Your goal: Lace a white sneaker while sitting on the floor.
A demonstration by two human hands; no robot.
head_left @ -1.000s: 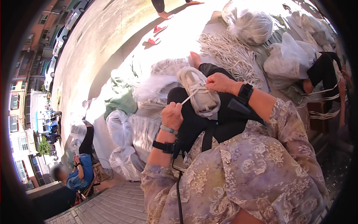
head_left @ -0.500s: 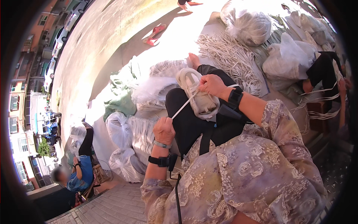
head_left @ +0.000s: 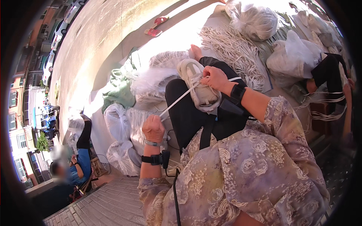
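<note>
A beige-white sneaker (head_left: pixel 205 98) rests on my lap, its toe pointing away from me. From its eyelets a white shoelace (head_left: pixel 179 99) runs taut down and left to my left hand (head_left: pixel 153 129), which is closed in a fist round it. My right hand (head_left: pixel 215 78) is over the shoe's lacing, fingers pinched on the lace there. Another stretch of white lace shows just right of that hand. What lies between the right fingertips is partly hidden.
Loose white laces (head_left: pixel 233 52) lie heaped at the upper right. Clear plastic bags (head_left: pixel 250 22) stand beyond them, and more bags (head_left: pixel 120 120) lie on the left. Red slippers (head_left: pixel 156 27) are on the ground. One person in blue (head_left: pixel 83 165) sits left; another's dark-clad leg (head_left: pixel 330 71) shows right.
My left hand has moved down and left, drawing out a longer taut stretch of lace. My right hand has stayed at the shoe, shifting slightly.
</note>
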